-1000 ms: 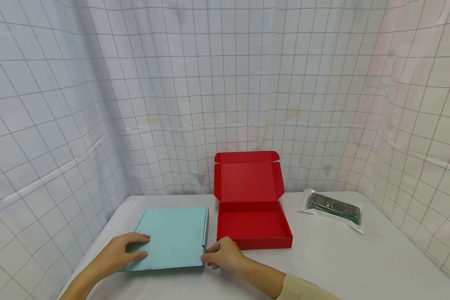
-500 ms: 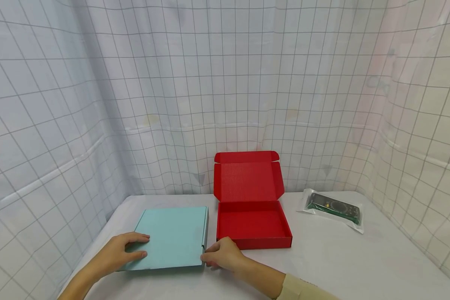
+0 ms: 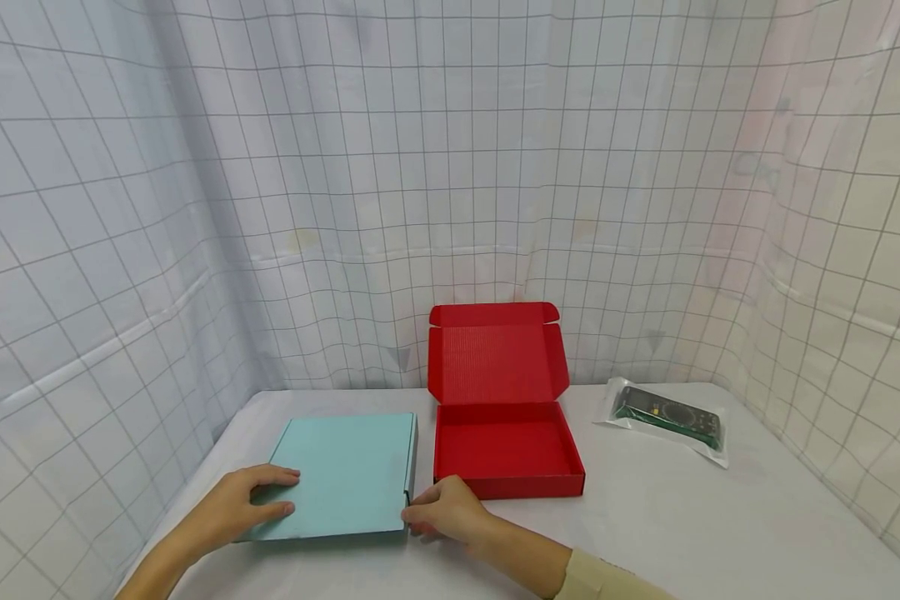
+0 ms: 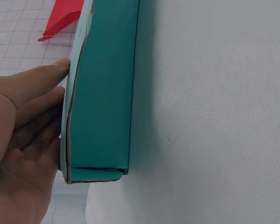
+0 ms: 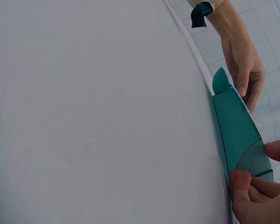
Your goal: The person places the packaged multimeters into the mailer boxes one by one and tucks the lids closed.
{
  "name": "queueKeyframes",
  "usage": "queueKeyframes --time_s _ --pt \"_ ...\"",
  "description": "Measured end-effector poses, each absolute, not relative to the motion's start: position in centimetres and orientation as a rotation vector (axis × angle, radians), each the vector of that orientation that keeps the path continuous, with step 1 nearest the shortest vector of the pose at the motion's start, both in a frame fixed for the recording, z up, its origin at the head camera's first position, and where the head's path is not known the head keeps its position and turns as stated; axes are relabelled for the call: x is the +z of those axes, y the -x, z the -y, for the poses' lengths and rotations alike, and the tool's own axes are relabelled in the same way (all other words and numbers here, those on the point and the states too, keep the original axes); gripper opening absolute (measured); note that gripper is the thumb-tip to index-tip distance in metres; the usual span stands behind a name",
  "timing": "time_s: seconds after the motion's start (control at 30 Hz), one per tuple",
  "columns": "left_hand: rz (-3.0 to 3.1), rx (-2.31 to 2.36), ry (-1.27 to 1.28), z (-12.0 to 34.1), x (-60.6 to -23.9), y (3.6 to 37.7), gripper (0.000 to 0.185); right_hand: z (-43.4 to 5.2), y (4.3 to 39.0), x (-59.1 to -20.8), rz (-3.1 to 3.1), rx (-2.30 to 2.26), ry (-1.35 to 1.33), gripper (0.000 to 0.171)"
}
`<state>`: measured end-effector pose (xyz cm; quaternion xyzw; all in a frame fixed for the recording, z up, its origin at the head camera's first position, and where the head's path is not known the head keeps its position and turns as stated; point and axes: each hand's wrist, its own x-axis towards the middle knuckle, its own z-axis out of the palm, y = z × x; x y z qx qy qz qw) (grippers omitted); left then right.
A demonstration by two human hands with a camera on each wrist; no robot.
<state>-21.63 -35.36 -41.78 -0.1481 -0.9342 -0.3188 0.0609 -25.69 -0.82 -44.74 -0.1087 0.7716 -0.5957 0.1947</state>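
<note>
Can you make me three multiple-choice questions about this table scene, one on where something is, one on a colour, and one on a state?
1. Where does the bagged device lie?
A. right of the red box
B. inside the red box
C. on the teal box

2. What colour is the box under the left hand?
A. red
B. teal
C. white

3. How is the red box?
A. shut
B. crushed flat
C. open, lid standing up

Answers: 1 A, the bag rests on the table right of the red box. 2 B, the teal box lies under that hand. 3 C, its lid stands upright behind the tray.
</note>
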Motion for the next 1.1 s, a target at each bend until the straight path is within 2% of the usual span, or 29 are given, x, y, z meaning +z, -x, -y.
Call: queueKeyframes --time_s 0.27,0.43,0.63,0.87,1.1 --pt "2.816 -0.977 0.468 35.3 -41.8 21.4 0.045 1.0 25.9 -44.9 -2.217 -1.644 0.344 0.013" --pt "2.82 -0.996 0.479 35.4 -41.8 21.4 0.049 0.9 26.2 -45.1 -2.319 -1.579 0.461 0.018" --pt "2.827 -0.971 0.54 35.8 -41.8 21.5 0.051 0.6 26.6 -44.7 -2.569 -1.368 0.846 0.024" --pt "2.796 -0.933 0.668 36.1 -41.6 21.7 0.049 0.7 26.7 -43.7 -2.857 -0.987 1.238 0.048" --pt "2.737 -0.838 0.564 36.6 -42.2 21.3 0.054 1.2 27.5 -42.4 -2.856 -0.765 1.547 0.051"
